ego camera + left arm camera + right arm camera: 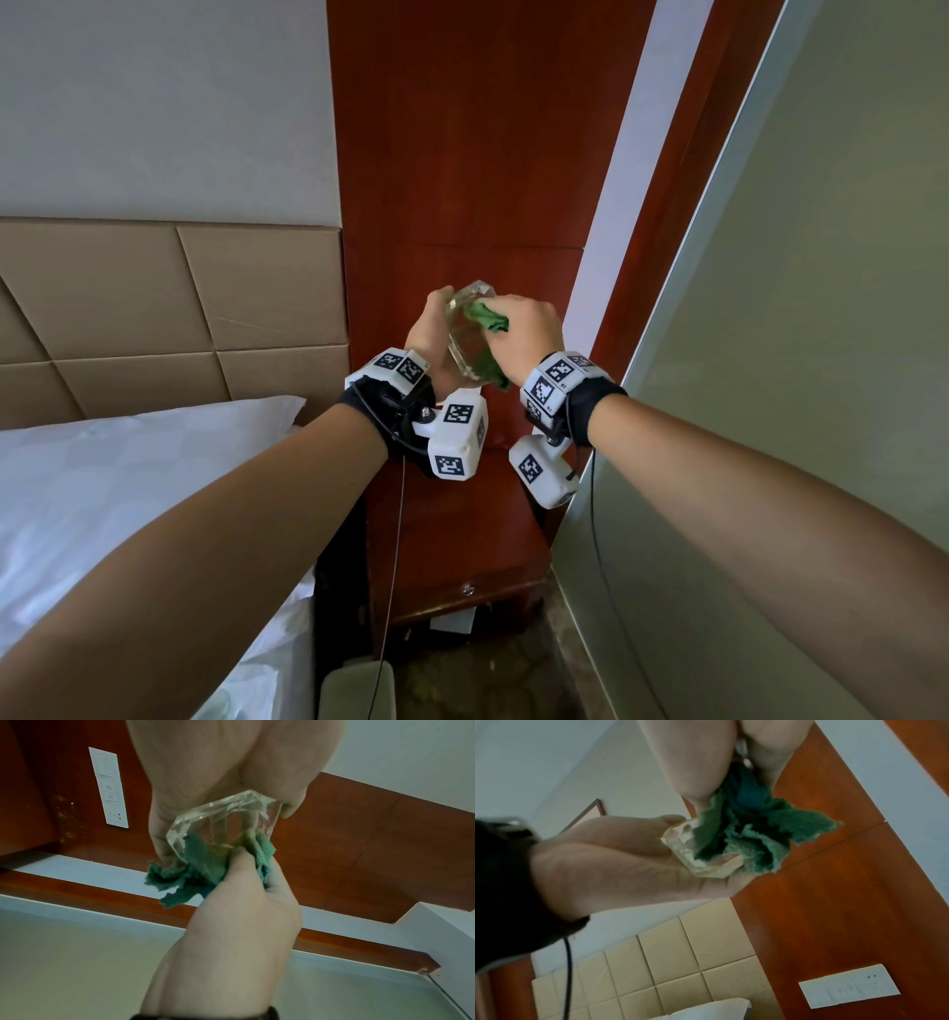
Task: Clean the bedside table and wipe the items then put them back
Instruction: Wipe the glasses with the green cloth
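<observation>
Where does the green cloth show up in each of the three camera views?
Head: green cloth at centre, pressed into the glass dish by the right hand.
Left wrist: centre, below the dish.
Right wrist: upper centre.
Shared landmark: the glass dish, gripped by the left hand.

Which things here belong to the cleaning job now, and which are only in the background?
Part of the job:
- glass ashtray, held in the left hand
- green cloth, pressed into it by the right hand
- bedside table

Background only:
- pillow
- headboard
- wall switch panel
</observation>
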`<state>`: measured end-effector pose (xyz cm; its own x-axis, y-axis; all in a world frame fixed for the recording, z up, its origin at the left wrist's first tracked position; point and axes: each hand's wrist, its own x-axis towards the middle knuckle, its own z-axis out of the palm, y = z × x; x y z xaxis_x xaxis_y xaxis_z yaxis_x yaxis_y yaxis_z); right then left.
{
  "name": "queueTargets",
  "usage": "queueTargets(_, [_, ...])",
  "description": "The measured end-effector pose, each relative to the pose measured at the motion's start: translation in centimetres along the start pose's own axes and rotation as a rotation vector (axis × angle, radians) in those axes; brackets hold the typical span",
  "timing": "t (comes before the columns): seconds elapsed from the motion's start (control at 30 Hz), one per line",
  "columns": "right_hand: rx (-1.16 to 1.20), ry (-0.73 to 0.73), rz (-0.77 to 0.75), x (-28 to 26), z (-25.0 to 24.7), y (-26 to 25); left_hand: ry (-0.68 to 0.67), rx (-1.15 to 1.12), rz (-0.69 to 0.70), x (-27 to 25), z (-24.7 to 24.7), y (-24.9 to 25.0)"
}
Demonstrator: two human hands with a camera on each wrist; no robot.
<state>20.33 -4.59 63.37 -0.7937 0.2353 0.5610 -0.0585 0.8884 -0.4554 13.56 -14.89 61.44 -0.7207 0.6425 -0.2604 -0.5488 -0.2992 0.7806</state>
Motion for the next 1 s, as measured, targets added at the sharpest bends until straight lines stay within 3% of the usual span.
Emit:
queueTargets(0.13, [0.056,-0.095,-0.05,-0.5,0.1,-0.2,0.071,-0.018,0.004,0.3,-0.1,0.8])
queueTargets(0.27, [-0.111,-0.314,-0.122,0.0,-0.9,0.6,0.178,0.064,-0.013,0.9,-0.9,1.1])
queueTargets(0.43, [-0.349,-0.495,-0.217,0.4,-2.2,-0.4,0.159,0.098,-0.093,0.1,-1.1,0.9])
queueTargets(0.5, [-0.263,-0.433,-0.212,0.4,-2.3,-0.4,0.121,0.093,-0.128,-0.3,-1.3,0.7])
queueTargets(0.6, [0.02,-0.158,-0.106,0.9,-2.4,0.3,0.032,0.073,-0.105,-1.6,-1.2,0.5])
queueTargets(0.7, [0.084,0.056,-0.1,1.5,-2.8,0.6,-0.027,0.002,-0.111,-1.5,-1.6,0.1])
queueTargets(0.77, [0.058,0.03,-0.188,1.3,-2.7,0.3,-0.032,-0.047,-0.109,-1.7,-1.3,0.0])
queueTargets(0.9, [-0.195,-0.074,-0.529,0.3,-1.3,0.7,-0.01,-0.081,-0.098,-1.9,-0.3,0.1])
queueTargets(1.0, [-0.393,-0.064,-0.595,0.1,-0.8,1.3,0.021,-0.136,-0.092,-2.2,0.2,0.2])
